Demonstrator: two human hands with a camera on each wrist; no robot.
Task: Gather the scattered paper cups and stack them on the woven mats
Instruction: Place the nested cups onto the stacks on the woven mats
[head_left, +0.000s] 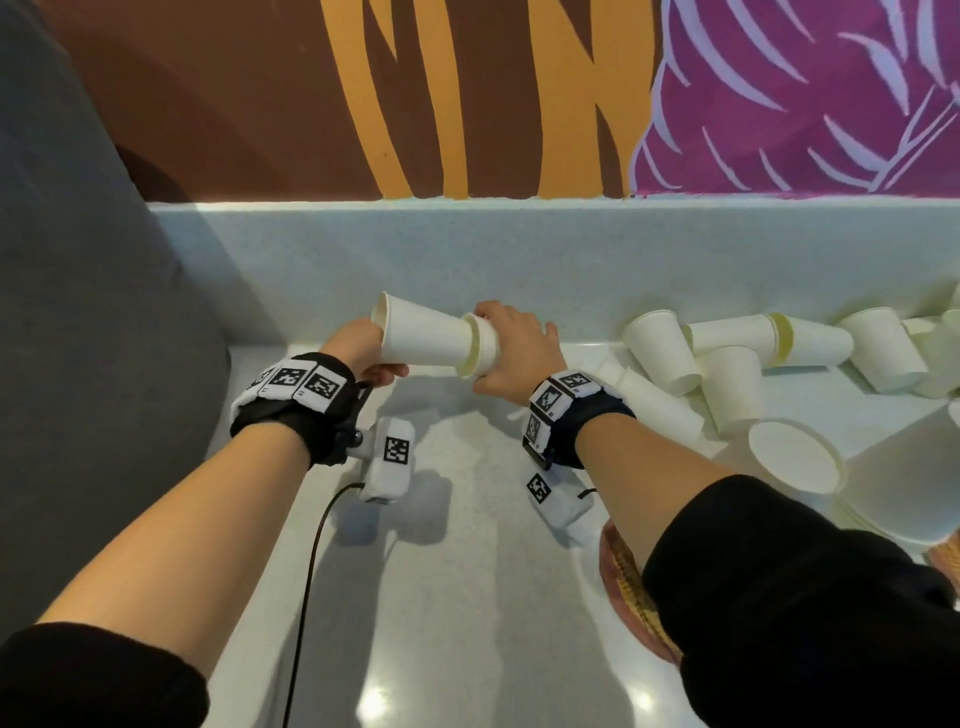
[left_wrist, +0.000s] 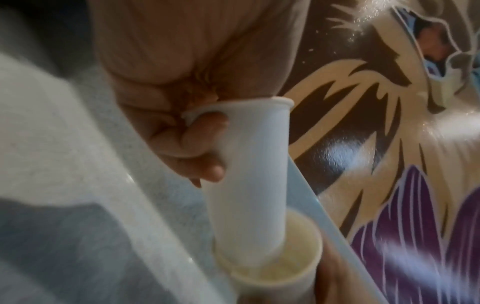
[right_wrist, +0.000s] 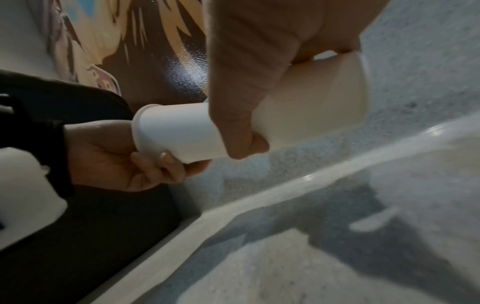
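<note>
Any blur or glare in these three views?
Head view: sharp, with ceiling-light glare on the counter. Left wrist view: motion-blurred, soft left hand on its paper cup, glare on the mural. Right wrist view: dim, right hand soft.

**Hidden, cropped and blurred**

Right hand (head_left: 511, 347) wrapped over most of its paper cup (head_left: 480, 345), base out of sight in the head view. Woven mat (head_left: 626, 587) mostly covered by the black sleeve (head_left: 779, 597). Stack of cups (head_left: 883, 483) cut by the right edge, count unreadable. Left-wrist view smeared by motion; left hand (left_wrist: 182, 131) soft, bench (left_wrist: 64, 164) without detail.
</note>
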